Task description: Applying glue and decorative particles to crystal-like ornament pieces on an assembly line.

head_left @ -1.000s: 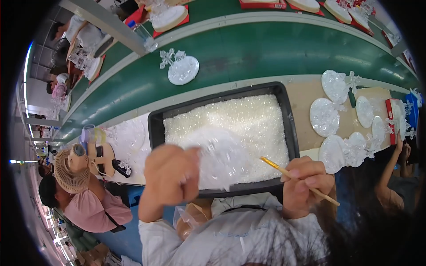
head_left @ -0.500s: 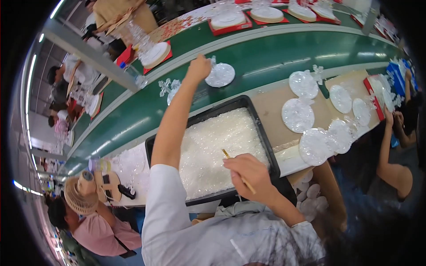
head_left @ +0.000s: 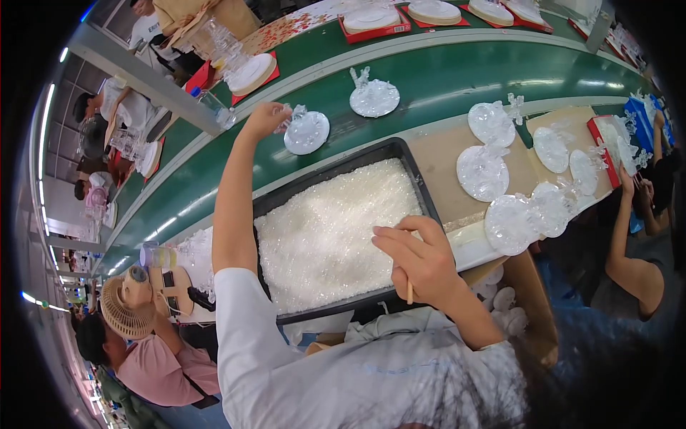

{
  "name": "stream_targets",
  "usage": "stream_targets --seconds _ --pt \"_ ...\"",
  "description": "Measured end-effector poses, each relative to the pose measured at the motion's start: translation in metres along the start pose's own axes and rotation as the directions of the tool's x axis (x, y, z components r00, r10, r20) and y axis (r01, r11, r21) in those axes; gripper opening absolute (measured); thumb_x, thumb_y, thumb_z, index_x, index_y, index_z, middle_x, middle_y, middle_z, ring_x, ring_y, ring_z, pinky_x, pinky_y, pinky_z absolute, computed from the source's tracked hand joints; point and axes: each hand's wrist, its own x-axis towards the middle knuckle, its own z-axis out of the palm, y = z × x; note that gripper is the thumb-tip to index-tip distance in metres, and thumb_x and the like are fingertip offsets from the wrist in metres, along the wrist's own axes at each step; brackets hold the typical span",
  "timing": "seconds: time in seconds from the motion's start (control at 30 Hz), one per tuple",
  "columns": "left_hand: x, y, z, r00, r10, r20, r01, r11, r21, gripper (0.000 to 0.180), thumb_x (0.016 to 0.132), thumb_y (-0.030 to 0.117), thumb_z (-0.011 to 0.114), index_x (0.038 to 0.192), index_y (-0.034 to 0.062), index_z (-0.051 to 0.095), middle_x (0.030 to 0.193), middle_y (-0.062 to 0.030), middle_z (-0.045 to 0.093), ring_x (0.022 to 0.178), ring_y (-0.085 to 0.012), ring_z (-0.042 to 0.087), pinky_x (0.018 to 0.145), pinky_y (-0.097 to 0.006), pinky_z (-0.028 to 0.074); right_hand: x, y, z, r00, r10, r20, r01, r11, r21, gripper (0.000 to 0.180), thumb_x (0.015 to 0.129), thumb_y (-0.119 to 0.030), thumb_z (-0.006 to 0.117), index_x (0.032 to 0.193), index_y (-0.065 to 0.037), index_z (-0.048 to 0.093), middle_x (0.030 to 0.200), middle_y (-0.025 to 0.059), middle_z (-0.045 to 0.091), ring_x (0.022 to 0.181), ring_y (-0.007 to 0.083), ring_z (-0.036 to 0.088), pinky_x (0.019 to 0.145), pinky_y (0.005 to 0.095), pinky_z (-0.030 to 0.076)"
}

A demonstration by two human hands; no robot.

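Leftward along the green belt (head_left: 457,94), from the right disc (head_left: 374,99) to the left disc (head_left: 307,134), the left hand (head_left: 266,120) has moved since the earlier frame. By the belt's near edge stands a black tray (head_left: 419,179) of sparkling granules (head_left: 321,236); the left disc lies beyond the tray's far edge. Handling this disc appears to be the current step; shifting it would call for a light pinch. Arm outstretched, the left hand has fingers narrowed at the clear ornament (head_left: 298,113), grip uncertain. Over the tray's near right corner, the bent right hand (head_left: 420,259) holds a thin wooden handle (head_left: 409,290).
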Motion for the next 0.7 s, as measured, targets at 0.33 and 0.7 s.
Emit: stream_targets --seconds 0.33,0.7 --pt "-0.158 0.099 -0.083 0.878 0.229 -0.420 -0.024 0.898 0.440 0.026 0.092 0.015 0.059 0.103 -0.0065 0.068 0.076 -0.0128 0.071 0.062 -0.0157 0.068 0.055 -0.030 0.055 0.012 0.006 0.013 0.786 -0.204 0.584 0.385 0.900 -0.203 0.010 0.071 -0.017 0.064 0.075 -0.008 0.064 0.078 0.0029 0.058 0.084 0.0206 0.058 0.071 0.0326 0.046" --pt "-0.284 0.079 0.025 0.979 0.130 -0.159 -0.043 0.885 0.464 0.014 0.084 0.008 0.061 0.082 -0.0056 0.062 0.067 -0.0251 0.060 0.064 -0.0401 0.062 0.059 -0.047 0.046 0.028 0.021 0.083 0.342 0.232 0.911 0.489 0.783 -0.383 0.010 0.075 -0.019 0.067 0.078 -0.012 0.075 0.083 0.0028 0.069 0.091 0.0217 0.063 0.073 0.0354 0.047"
